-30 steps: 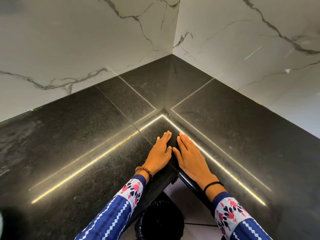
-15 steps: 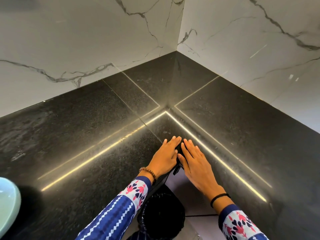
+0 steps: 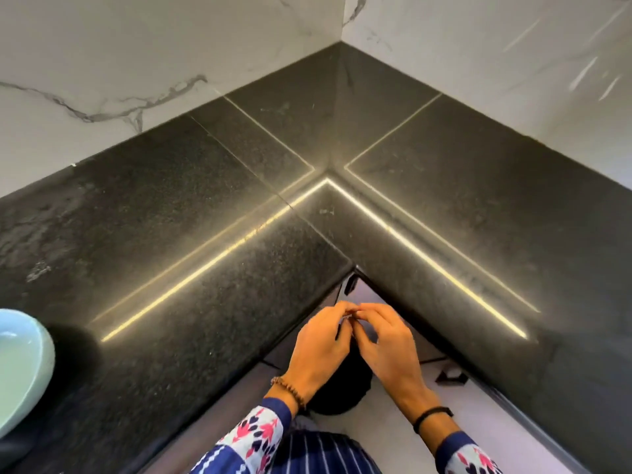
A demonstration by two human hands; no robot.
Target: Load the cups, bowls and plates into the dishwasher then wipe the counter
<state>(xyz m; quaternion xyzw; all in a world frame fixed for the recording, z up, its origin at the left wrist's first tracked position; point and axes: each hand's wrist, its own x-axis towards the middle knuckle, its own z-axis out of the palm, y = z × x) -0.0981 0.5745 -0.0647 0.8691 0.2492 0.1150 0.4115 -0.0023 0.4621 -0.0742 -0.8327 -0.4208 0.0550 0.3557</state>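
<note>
My left hand (image 3: 318, 343) and my right hand (image 3: 390, 347) hover together in front of the inner corner of the black L-shaped counter (image 3: 205, 268), off its surface. Both hands have curled fingers, and their fingertips meet at one spot. I see nothing between them. A pale green bowl (image 3: 20, 367) stands on the counter at the far left edge of view, partly cut off.
White marble walls (image 3: 136, 63) close off the counter's far sides. A black bin (image 3: 342, 388) sits on the pale floor below my hands, mostly hidden by them. Bright light strips reflect on the dusty stone.
Both hands have lifted off the counter corner and drawn back toward me, fingers curling until the tips meet. The view shifted left and down, bringing the pale green bowl further in.
</note>
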